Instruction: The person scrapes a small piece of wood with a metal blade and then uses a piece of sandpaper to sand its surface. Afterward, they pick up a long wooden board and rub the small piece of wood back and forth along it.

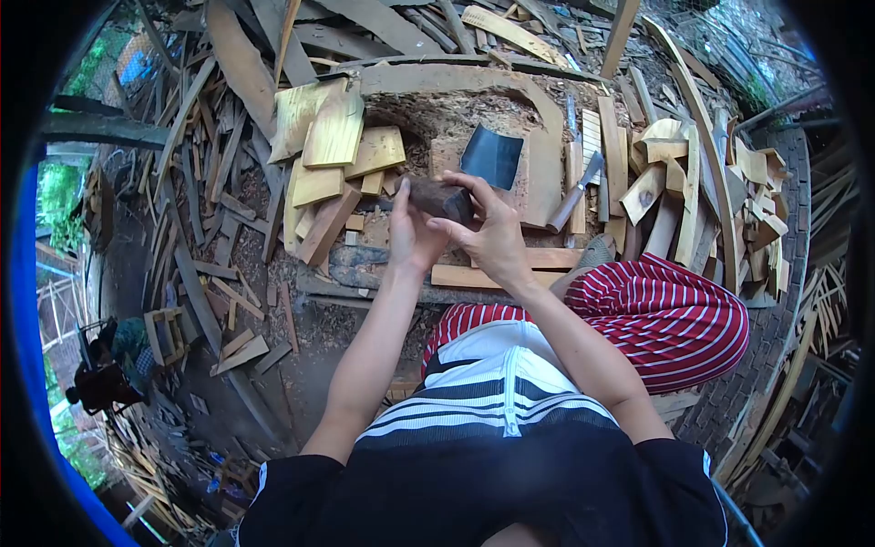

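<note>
A dark brown block (430, 197), seemingly wood, is held up between my two hands over the workbench. My left hand (415, 239) grips its left end from below, with the thumb up along the side. Curled over the right end is my right hand (493, 233), its thumb and fingers around a darker, blackish face. A curved dark sheet (492, 156) lies just beyond my hands. To the right rests a knife (576, 191) with a wooden handle. Pale yellow wood blocks (334, 137) are stacked to the left of my hands.
The low wooden bench (544, 173) carries wood dust and chips. Long wooden strips (501, 276) lie near my lap. Cut wood pieces (670, 178) are heaped on the right, and scrap slats (196, 196) crowd the left. A bent plank (706, 150) rises at the right.
</note>
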Tool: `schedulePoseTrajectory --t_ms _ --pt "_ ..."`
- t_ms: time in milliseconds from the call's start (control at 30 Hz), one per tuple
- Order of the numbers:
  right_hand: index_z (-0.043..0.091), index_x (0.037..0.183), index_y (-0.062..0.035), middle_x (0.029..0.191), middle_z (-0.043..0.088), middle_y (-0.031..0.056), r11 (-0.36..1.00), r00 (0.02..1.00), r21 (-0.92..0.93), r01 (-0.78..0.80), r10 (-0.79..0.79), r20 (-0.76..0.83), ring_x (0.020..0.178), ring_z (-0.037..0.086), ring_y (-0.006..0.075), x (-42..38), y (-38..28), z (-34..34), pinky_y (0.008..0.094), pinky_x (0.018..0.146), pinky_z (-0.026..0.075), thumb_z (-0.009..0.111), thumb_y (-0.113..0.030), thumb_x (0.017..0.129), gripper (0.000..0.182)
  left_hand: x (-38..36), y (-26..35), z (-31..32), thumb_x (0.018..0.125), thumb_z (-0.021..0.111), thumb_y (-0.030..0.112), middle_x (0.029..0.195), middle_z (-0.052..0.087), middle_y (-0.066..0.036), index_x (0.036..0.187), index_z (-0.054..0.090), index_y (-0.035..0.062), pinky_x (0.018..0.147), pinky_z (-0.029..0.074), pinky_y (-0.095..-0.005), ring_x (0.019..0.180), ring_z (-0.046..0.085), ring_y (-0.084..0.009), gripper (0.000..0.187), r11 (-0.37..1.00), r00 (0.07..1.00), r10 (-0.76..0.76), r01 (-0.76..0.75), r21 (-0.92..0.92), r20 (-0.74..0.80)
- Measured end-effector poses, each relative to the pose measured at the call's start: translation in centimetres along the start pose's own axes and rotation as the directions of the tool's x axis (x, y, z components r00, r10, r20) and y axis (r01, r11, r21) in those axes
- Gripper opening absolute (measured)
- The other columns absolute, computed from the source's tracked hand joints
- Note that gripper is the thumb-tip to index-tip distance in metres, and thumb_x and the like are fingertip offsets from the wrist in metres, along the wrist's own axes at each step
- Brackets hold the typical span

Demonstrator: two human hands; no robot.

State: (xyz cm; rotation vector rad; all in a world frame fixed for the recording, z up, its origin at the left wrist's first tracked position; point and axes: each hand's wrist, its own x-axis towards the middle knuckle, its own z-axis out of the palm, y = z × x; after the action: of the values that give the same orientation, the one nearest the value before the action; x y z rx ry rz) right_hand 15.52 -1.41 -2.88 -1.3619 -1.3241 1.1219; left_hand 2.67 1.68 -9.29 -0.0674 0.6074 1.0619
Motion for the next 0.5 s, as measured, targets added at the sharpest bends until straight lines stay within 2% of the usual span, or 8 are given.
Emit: schedulePoseTrajectory --t_ms 33,100,133,267,367,400,433,500 --pt "0.057 0.122 -0.0075 0.103 0.068 0.0150 0.999 0.999 0.026 0.023 -0.022 -0.032 0.096 0.067 0.0211 0.0 0.1 0.0 0.0308 0.082 0.054 0.079 -0.017 0.075 0.053 0.8 0.2 -0.6 0.098 0.042 0.045 0.110 0.061 -0.011 0.117 0.051 0.0038 0.094 0.048 -0.0390 0.104 0.060 -0.0235 0.046 1.000 1.000 0.007 -0.007 -0.006 -0.005" --pt "0.056 0.126 -0.0074 0.109 0.067 0.0136 0.991 1.000 0.137 -0.008 0.004 0.027 0.101 0.065 0.0208 0.0 1.1 -0.2 0.0313 0.086 0.053 0.077 -0.015 0.077 0.053 1.8 0.6 -1.4 0.097 0.040 0.046 0.107 0.061 -0.013 0.114 0.052 0.0046 0.086 0.053 -0.0397 0.097 0.062 -0.0236 0.047 0.984 0.988 -0.099 0.115 -0.139 0.117" --pt "0.055 0.128 -0.0075 0.113 0.065 0.0127 0.980 0.998 0.201 -0.007 -0.007 0.068 0.104 0.064 0.0208 -0.1 1.3 -0.2 0.0310 0.088 0.053 0.076 -0.014 0.079 0.054 1.9 0.3 -0.7 0.097 0.035 0.051 0.104 0.061 -0.013 0.112 0.051 0.0052 0.081 0.055 -0.0404 0.093 0.063 -0.0238 0.051 0.999 0.991 -0.029 0.033 0.030 -0.128" --pt "0.055 0.130 -0.0074 0.119 0.062 0.0099 0.937 0.986 0.323 -0.130 0.090 0.138 0.110 0.060 0.0197 0.3 1.7 -0.7 0.0295 0.090 0.050 0.074 -0.014 0.082 0.052 2.6 0.3 -0.1 0.098 0.025 0.054 0.100 0.060 -0.014 0.113 0.048 0.0028 0.085 0.055 -0.0416 0.092 0.062 -0.0245 0.059 0.989 0.953 -0.144 0.128 -0.075 -0.268" --pt "0.055 0.130 -0.0061 0.120 0.061 0.0090 0.944 0.967 0.258 -0.207 0.158 0.200 0.113 0.058 0.0175 1.4 1.4 -1.6 0.0298 0.093 0.048 0.074 -0.018 0.083 0.053 3.3 -0.2 -1.8 0.098 0.022 0.053 0.099 0.059 -0.015 0.114 0.047 0.0010 0.087 0.054 -0.0431 0.094 0.062 -0.0261 0.060 0.926 0.957 -0.273 0.235 -0.294 -0.095" --pt "0.056 0.128 -0.0061 0.120 0.061 0.0075 0.963 0.978 0.230 -0.138 0.096 0.185 0.109 0.059 0.0165 1.5 1.5 -1.7 0.0298 0.092 0.048 0.068 -0.023 0.088 0.045 3.2 -0.3 -1.4 0.098 0.022 0.053 0.099 0.059 -0.015 0.114 0.047 0.0010 0.087 0.054 -0.0431 0.094 0.062 -0.0261 0.060 0.926 0.956 -0.275 0.235 -0.296 -0.099" --pt "0.056 0.128 -0.0061 0.120 0.061 0.0075 0.962 0.977 0.232 -0.143 0.101 0.185 0.109 0.059 0.0165 1.7 1.8 -1.8 0.0298 0.092 0.048 0.068 -0.023 0.088 0.045 2.9 -0.4 -0.4 0.097 0.028 0.041 0.097 0.060 -0.015 0.109 0.049 0.0013 0.084 0.056 -0.0415 0.090 0.063 -0.0251 0.047 0.942 0.962 -0.231 0.183 -0.281 -0.148" --pt "0.058 0.127 -0.0069 0.118 0.061 0.0062 0.817 0.922 0.433 -0.380 0.295 0.253 0.106 0.059 0.0154 2.3 2.4 -1.9 0.0291 0.092 0.047 0.059 -0.028 0.095 0.038 2.5 -0.5 1.1 0.094 0.040 0.018 0.093 0.062 -0.013 0.100 0.053 0.0017 0.078 0.059 -0.0384 0.081 0.065 -0.0231 0.022 0.967 0.962 -0.134 0.074 -0.242 -0.240"
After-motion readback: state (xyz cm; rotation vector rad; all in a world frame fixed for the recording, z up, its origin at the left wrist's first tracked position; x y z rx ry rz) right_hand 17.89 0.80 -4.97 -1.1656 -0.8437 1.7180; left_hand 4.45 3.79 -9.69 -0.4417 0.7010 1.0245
